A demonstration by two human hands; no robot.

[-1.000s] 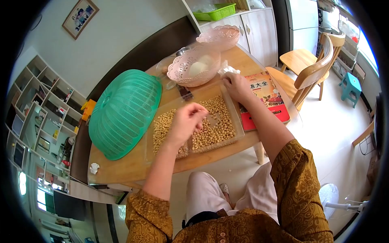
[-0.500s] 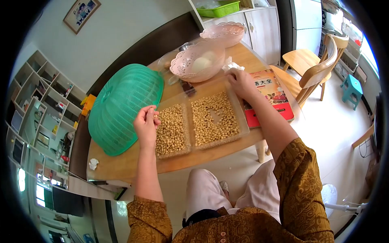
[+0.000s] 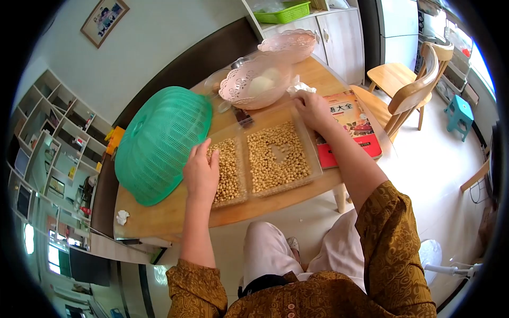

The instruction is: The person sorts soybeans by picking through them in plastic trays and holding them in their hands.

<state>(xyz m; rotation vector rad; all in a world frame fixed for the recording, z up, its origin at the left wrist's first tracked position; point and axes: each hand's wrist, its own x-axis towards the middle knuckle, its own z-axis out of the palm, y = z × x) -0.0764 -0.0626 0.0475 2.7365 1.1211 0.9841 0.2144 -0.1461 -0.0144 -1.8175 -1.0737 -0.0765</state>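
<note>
Two clear plastic trays of pale round beans lie side by side on the wooden table. The left tray's beans (image 3: 228, 177) are partly covered by my left hand (image 3: 202, 168), whose fingers are apart at the tray's left edge with nothing visible in them. A bare patch shows among the beans in the right tray (image 3: 265, 172). At that tray's upper right corner is my right hand (image 3: 313, 109), fingers bent together near a crumpled white tissue (image 3: 301, 87); what they hold, if anything, is hidden. A red book (image 3: 350, 151) lies beside the right tray, partly under my right forearm.
A green mesh cover (image 3: 159, 143) stands left of the trays. Pink lace-edged baskets (image 3: 254, 87) are behind them, the nearer one holding something white. Another tissue (image 3: 122, 217) lies at the table's left edge. Wooden chairs (image 3: 411, 98) and a blue stool (image 3: 458, 117) stand to the right.
My left hand moved from over the trays' middle to the left tray's left edge, and its pinched fingers have opened. My right hand stays near the right tray's upper corner.
</note>
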